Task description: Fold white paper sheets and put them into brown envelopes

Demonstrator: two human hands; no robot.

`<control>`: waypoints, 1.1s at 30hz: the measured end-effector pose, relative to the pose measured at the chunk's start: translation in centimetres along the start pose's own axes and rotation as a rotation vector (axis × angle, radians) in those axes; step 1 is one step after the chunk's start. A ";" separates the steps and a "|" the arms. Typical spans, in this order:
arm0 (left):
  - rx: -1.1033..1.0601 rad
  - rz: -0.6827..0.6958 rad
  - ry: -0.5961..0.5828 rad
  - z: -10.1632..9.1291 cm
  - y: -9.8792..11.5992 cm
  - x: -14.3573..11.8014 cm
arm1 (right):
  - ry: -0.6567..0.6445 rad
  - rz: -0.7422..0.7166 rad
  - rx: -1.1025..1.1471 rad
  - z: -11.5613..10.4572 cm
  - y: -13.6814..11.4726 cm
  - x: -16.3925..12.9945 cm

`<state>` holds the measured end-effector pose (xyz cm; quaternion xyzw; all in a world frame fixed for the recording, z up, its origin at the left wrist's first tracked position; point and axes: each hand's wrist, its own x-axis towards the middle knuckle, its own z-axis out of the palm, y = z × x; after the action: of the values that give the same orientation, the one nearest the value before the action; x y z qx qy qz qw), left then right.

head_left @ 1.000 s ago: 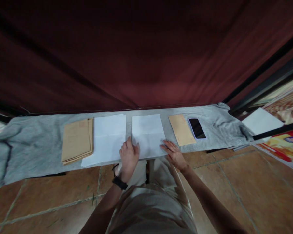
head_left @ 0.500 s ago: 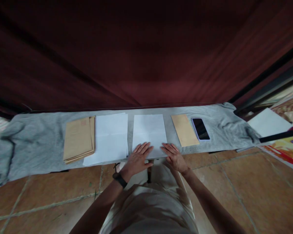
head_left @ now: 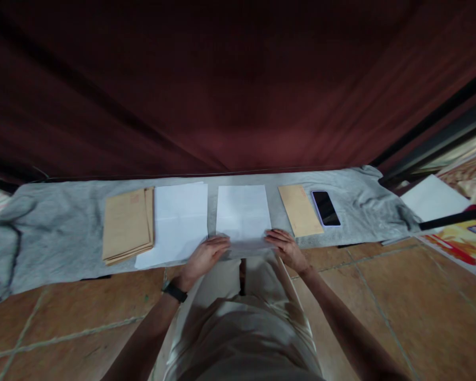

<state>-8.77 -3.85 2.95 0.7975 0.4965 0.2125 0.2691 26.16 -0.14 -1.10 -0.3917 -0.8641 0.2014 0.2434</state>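
Both the left hand (head_left: 204, 255) and right hand (head_left: 287, 247) are pinching the white sheet's (head_left: 243, 214) near edge; another paper (head_left: 178, 219) is lying left, an envelope (head_left: 299, 210) and phone (head_left: 325, 208) right.

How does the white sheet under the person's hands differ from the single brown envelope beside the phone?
The white sheet is white and wider; the brown envelope is tan and narrower. The sheet's near edge is touched by the left hand and the right hand; no hand touches the envelope. The sheet lies square to the person, while the envelope sits slightly askew next to the phone. Both lie flat on the grey cloth.
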 end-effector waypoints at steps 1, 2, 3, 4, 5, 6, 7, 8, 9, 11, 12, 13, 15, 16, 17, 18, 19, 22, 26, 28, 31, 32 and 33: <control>-0.034 -0.039 0.025 -0.1 0.2 -0.1 | 0.007 0.000 0.029 -0.2 0.0 0.0; -0.069 -0.087 0.054 -0.1 0.4 -0.2 | 0.014 0.007 0.061 -0.3 0.0 0.1; -0.107 -0.137 0.081 0.0 0.6 -0.4 | 0.020 0.020 0.095 -0.5 0.0 0.1; -0.148 -0.179 0.105 0.2 0.7 -0.5 | 0.031 0.039 0.127 -0.5 0.0 0.2; -0.188 -0.208 0.124 0.5 0.8 -0.6 | 0.048 0.058 0.152 -0.5 0.1 0.3; -0.222 -0.217 0.138 0.7 0.7 -0.6 | 0.068 0.076 0.166 -0.5 0.1 0.3; -0.241 -0.208 0.150 1.0 0.6 -0.6 | 0.085 0.089 0.167 -0.4 0.2 0.4; -0.242 -0.186 0.162 1.3 0.4 -0.5 | 0.094 0.096 0.156 -0.3 0.3 0.5; -0.229 -0.154 0.168 1.5 0.2 -0.5 | 0.094 0.097 0.135 -0.2 0.4 0.5; -0.181 -0.091 0.156 1.7 -0.4 -0.3 | 0.077 0.093 0.096 0.0 0.6 0.7; -0.159 -0.071 0.138 1.7 -0.6 -0.2 | 0.069 0.088 0.088 0.0 0.7 0.8; -0.144 -0.062 0.120 1.7 -0.7 -0.1 | 0.064 0.086 0.090 -0.1 0.8 1.0; -0.144 -0.080 0.112 1.4 -0.7 0.1 | 0.079 0.102 0.112 -0.2 0.8 1.5; -0.155 -0.108 0.126 1.2 -0.6 0.3 | 0.093 0.124 0.124 -0.2 0.9 1.7; -0.170 -0.149 0.148 1.1 -0.5 0.4 | 0.108 0.152 0.134 -0.2 0.9 2.0; -0.190 -0.201 0.178 1.0 -0.3 0.6 | 0.122 0.185 0.144 -0.1 0.8 2.3; -0.212 -0.264 0.209 1.0 -0.1 0.9 | 0.136 0.217 0.151 -0.1 0.8 2.5; -0.270 -0.474 0.296 1.2 0.1 1.6 | 0.174 0.282 0.165 0.3 0.7 3.2; -0.310 -0.609 0.379 1.6 0.1 2.9 | 0.205 0.345 0.183 0.6 0.4 4.0; -0.314 -0.622 0.399 1.4 0.1 3.6 | 0.210 0.393 0.192 0.6 0.2 4.5; -0.280 -0.639 0.409 1.0 0.3 4.6 | 0.211 0.465 0.188 0.7 0.1 5.0; -0.257 -0.642 0.407 0.8 0.4 4.9 | 0.209 0.484 0.181 0.7 0.1 5.2; -0.225 -0.644 0.402 0.6 0.4 5.2 | 0.203 0.501 0.169 0.8 0.1 5.3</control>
<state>-5.93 0.53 3.11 0.5093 0.7374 0.3221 0.3051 22.69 3.93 -0.35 -0.5896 -0.6917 0.2864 0.3030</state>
